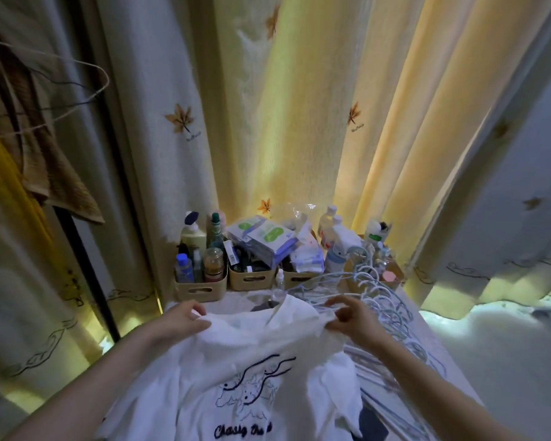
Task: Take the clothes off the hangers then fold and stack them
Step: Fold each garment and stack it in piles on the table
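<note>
Leaf-print curtains (pixel 299 122) hang behind the tabletop (pixel 434 348), with bins (pixel 201 289) of bottles along its far edge. Your left hand (pixel 180 319) pinches one shoulder of the white T-shirt (pixel 245 361) and your right hand (pixel 353 316) pinches the other, fingers curled into the cloth either side of the collar. Shirt is spread print-up over the near tabletop, just beside a pile of pale blue hangers (pixel 379 300) on its right.

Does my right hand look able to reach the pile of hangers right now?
Probably yes: the hangers lie just beyond the right hand with nothing between, though it must let go of the shirt first.
</note>
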A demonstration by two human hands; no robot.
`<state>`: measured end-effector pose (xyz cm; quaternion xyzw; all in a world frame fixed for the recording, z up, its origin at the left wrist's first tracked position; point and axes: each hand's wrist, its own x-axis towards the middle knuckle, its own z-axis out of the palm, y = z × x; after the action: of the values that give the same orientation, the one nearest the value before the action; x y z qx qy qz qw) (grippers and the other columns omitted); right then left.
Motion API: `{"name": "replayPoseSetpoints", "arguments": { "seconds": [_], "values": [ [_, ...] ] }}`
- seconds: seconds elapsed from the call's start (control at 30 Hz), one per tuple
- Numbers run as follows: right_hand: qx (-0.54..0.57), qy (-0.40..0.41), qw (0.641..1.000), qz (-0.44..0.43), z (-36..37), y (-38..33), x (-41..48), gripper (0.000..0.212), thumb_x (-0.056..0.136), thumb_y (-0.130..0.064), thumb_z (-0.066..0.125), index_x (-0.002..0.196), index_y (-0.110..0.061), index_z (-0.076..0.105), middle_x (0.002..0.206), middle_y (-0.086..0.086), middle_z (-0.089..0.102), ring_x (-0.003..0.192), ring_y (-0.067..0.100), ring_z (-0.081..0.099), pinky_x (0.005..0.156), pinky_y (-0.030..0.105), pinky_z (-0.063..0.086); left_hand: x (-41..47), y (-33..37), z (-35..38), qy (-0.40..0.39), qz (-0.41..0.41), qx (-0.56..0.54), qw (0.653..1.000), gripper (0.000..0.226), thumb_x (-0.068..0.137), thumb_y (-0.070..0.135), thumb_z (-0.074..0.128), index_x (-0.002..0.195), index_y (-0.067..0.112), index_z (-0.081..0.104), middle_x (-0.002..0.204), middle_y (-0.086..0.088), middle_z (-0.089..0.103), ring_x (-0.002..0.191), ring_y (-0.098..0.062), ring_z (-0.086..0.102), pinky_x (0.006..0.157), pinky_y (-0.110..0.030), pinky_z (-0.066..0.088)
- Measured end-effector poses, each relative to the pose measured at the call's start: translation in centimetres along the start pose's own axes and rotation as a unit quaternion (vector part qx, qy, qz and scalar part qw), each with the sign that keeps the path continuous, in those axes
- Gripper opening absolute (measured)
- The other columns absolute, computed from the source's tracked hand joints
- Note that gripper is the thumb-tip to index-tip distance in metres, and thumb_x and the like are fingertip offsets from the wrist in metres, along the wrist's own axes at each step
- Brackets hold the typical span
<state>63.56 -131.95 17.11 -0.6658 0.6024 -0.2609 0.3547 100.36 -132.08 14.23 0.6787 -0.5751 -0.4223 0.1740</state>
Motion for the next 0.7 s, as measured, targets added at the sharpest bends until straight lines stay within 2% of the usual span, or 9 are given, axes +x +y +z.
{"name": "replayPoseSetpoints", "arguments": {
  "seconds": [0.1, 0.17, 0.27, 0.33, 0.4, 0.5, 0.57, 0.63, 0.7],
  "values": [
    [-0.01, -0.047, 0.999, 0.015, -1.1, 0.1, 0.4, 0.032, 0.066, 0.001, 0.082, 0.084, -0.017, 0.063, 0.055, -0.009, 0.056, 0.048, 0.0, 0.047, 0.047, 0.011, 0.039, -1.6, 0.6, -1.3, -0.011, 0.028, -0.008, 1.0, 0.025, 0.081, 0.021, 0.073, 0.105, 0.016, 0.065, 0.086, -0.002, 0.058, 0.079, -0.013, 0.056, 0.066, -0.02, 0.042],
    [-0.058, -0.079, 0.995, 0.016, -1.6, 0.4, 0.9, 0.03, 0.063, -0.003, 0.084, 0.069, -0.024, 0.063, 0.056, -0.011, 0.056, 0.05, 0.0, 0.047, 0.046, 0.009, 0.037, -2.8, 1.0, -1.8, 0.003, 0.036, -0.025, 0.999, 0.026, 0.076, 0.015, 0.078, 0.099, 0.017, 0.068, 0.079, -0.001, 0.054, 0.074, -0.011, 0.052, 0.062, -0.017, 0.04],
    [-0.156, -0.154, 0.975, 0.024, -2.1, 0.7, 1.3, 0.033, 0.065, -0.016, 0.084, 0.051, -0.025, 0.056, 0.045, -0.014, 0.044, 0.045, -0.004, 0.036, 0.042, 0.01, 0.029, -4.7, 1.2, -2.3, -0.009, 0.029, -0.029, 0.999, 0.032, 0.068, 0.014, 0.084, 0.093, 0.023, 0.066, 0.09, 0.003, 0.058, 0.088, -0.005, 0.056, 0.065, -0.01, 0.044],
    [-0.169, -0.191, 0.967, 0.024, -2.5, 0.7, 1.4, 0.025, 0.071, -0.02, 0.081, 0.057, -0.019, 0.06, 0.052, -0.014, 0.045, 0.05, -0.002, 0.038, 0.045, 0.009, 0.03, -5.8, 1.5, -2.4, -0.015, 0.021, -0.023, 0.999, 0.037, 0.066, 0.014, 0.086, 0.095, 0.024, 0.066, 0.099, 0.003, 0.059, 0.093, -0.004, 0.057, 0.064, -0.008, 0.045],
    [-0.109, -0.2, 0.974, 0.007, -3.1, 0.0, 1.3, 0.021, 0.078, -0.017, 0.076, 0.066, -0.015, 0.059, 0.064, -0.008, 0.052, 0.057, 0.001, 0.046, 0.054, 0.011, 0.038, -7.0, 2.2, -2.5, -0.021, 0.008, -0.025, 0.999, 0.04, 0.066, 0.013, 0.086, 0.098, 0.024, 0.065, 0.105, 0.001, 0.06, 0.093, -0.002, 0.058, 0.065, -0.007, 0.046],
    [0.019, -0.177, 0.984, -0.026, -4.5, -1.8, 1.1, 0.024, 0.084, -0.009, 0.069, 0.093, 0.01, 0.058, 0.089, 0.02, 0.065, 0.08, 0.024, 0.064, 0.078, 0.035, 0.054, -9.1, 3.1, -3.2, -0.042, -0.013, -0.035, 0.998, 0.041, 0.07, 0.02, 0.083, 0.105, 0.027, 0.063, 0.115, -0.001, 0.062, 0.104, -0.008, 0.06, 0.081, -0.016, 0.05],
    [0.044, -0.181, 0.981, -0.062, -6.1, -3.8, 1.1, 0.023, 0.084, -0.013, 0.069, 0.098, 0.004, 0.063, 0.096, 0.016, 0.069, 0.09, 0.026, 0.067, 0.082, 0.037, 0.058, -10.9, 3.6, -4.0, -0.075, -0.024, -0.057, 0.995, 0.032, 0.077, 0.026, 0.078, 0.107, 0.021, 0.067, 0.111, -0.002, 0.066, 0.102, -0.015, 0.063, 0.081, -0.025, 0.052],
    [0.037, -0.187, 0.976, -0.109, -7.9, -6.4, 1.6, 0.007, 0.082, -0.017, 0.071, 0.087, -0.013, 0.071, 0.087, 0.004, 0.071, 0.082, 0.013, 0.068, 0.073, 0.025, 0.056, -12.8, 4.6, -4.9, -0.078, -0.011, -0.066, 0.995, 0.029, 0.078, 0.04, 0.072, 0.094, 0.015, 0.072, 0.09, -0.004, 0.065, 0.078, -0.019, 0.058, 0.063, -0.023, 0.044],
    [0.025, -0.19, 0.971, -0.144, -9.9, -9.0, 1.6, 0.005, 0.075, -0.018, 0.077, 0.08, -0.02, 0.075, 0.079, -0.002, 0.073, 0.072, 0.006, 0.065, 0.066, 0.016, 0.051, -14.6, 5.9, -6.0, -0.028, 0.01, -0.078, 0.997, 0.037, 0.074, 0.048, 0.07, 0.088, 0.013, 0.073, 0.082, -0.008, 0.061, 0.072, -0.021, 0.053, 0.06, -0.024, 0.039]
  ]
}}
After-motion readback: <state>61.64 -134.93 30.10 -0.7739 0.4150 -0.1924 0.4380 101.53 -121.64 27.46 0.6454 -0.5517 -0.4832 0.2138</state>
